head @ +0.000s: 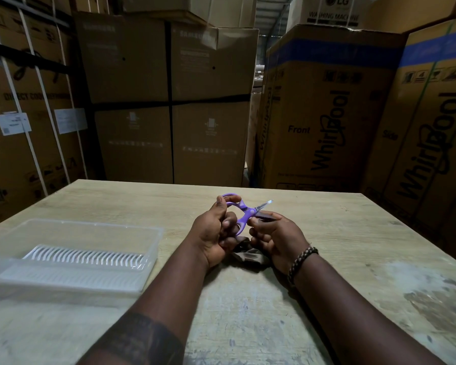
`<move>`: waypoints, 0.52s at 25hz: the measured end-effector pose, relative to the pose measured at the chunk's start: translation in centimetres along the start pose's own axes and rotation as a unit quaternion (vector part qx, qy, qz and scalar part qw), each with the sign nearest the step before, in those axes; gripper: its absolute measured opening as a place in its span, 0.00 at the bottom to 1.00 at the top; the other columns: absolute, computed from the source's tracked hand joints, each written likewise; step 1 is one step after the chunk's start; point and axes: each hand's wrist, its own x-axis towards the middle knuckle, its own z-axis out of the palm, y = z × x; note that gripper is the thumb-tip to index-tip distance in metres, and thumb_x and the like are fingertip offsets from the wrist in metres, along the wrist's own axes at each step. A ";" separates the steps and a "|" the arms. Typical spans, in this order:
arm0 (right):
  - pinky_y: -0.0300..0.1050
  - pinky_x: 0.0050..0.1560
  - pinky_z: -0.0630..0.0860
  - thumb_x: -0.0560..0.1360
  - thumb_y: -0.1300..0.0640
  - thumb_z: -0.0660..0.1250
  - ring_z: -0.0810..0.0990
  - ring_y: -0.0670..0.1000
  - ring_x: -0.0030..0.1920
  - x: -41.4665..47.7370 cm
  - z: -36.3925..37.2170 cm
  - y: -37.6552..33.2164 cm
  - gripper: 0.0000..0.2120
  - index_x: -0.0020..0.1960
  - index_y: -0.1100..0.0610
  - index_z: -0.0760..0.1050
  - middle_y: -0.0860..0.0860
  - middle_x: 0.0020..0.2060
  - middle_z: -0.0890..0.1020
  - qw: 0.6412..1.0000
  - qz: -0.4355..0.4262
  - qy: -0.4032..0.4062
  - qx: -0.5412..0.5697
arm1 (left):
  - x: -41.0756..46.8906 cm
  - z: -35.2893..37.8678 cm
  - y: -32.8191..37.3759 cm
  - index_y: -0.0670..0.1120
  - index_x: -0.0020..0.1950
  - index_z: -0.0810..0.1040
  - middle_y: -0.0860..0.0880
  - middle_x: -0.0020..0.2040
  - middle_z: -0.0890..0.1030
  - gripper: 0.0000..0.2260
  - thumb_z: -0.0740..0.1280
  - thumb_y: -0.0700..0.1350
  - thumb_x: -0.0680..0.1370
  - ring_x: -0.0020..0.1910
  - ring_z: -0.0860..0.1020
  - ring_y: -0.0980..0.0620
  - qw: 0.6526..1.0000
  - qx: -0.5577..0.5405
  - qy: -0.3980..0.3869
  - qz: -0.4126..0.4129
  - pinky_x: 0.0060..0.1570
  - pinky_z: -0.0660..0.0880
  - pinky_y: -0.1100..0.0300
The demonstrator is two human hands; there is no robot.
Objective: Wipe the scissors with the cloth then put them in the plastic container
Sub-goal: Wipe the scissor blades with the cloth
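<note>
Purple-handled scissors [244, 210] are held above the middle of the wooden table [340, 233], blades apart and pointing right. My left hand [216, 233] grips the handle loops, fingers curled through them. My right hand [274, 237] pinches the lower blade through a dark brown cloth [248, 255]. The rest of that cloth hangs down between my wrists onto the table. A clear plastic container [153, 248] with a ribbed white insert lies open at the left, a short way from my left forearm.
Tall cardboard appliance boxes [211, 101] stand stacked behind the table's far edge and along both sides. The table surface is worn and patchy near me. A beaded bracelet [302, 260] is on my right wrist.
</note>
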 end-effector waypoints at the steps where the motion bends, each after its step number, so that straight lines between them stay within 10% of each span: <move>1: 0.47 0.36 0.79 0.73 0.75 0.68 0.81 0.54 0.39 0.0 -0.1 -0.2 0.13 0.54 0.63 0.80 0.59 0.43 0.84 1.000 -0.003 0.002 -0.012 | 0.0 -0.1 -0.1 0.50 0.57 0.80 0.52 0.28 0.62 0.18 0.56 0.59 0.86 0.23 0.59 0.56 1.000 0.009 0.009 0.009 0.23 0.56 0.69; 5: 0.52 0.40 0.81 0.71 0.75 0.67 0.85 0.58 0.41 -0.1 -1.3 -1.4 0.15 0.51 0.59 0.84 0.59 0.42 0.87 0.959 -0.094 0.103 -0.248 | 0.1 -0.8 -0.5 0.52 0.54 0.81 0.51 0.29 0.60 0.19 0.55 0.61 0.85 0.25 0.56 0.56 0.995 0.065 0.065 0.042 0.27 0.51 0.68; 8: 0.51 0.44 0.85 0.71 0.64 0.64 0.84 0.54 0.41 0.2 -2.9 -2.2 0.14 0.49 0.50 0.84 0.51 0.42 0.86 0.810 -0.157 0.215 -0.522 | 0.2 -1.0 -0.6 0.52 0.51 0.81 0.51 0.29 0.59 0.19 0.55 0.61 0.85 0.27 0.53 0.55 0.992 0.052 0.100 0.057 0.27 0.50 0.67; 10: 0.51 0.50 0.82 0.71 0.51 0.66 0.82 0.55 0.47 -0.2 -3.0 -2.5 0.12 0.52 0.48 0.82 0.51 0.48 0.85 0.758 -0.114 0.206 -0.608 | 0.1 -0.9 -0.6 0.52 0.50 0.81 0.52 0.29 0.59 0.19 0.56 0.61 0.85 0.26 0.53 0.55 0.991 0.045 0.112 0.065 0.28 0.49 0.65; 13: 0.54 0.62 0.75 0.63 0.19 0.57 0.75 0.59 0.63 -0.5 -2.4 -1.8 0.39 0.61 0.44 0.77 0.53 0.61 0.79 0.670 0.016 0.109 -0.734 | 0.1 -0.7 -0.9 0.52 0.48 0.81 0.52 0.28 0.59 0.19 0.56 0.60 0.86 0.26 0.53 0.55 0.987 0.061 0.128 0.077 0.31 0.48 0.63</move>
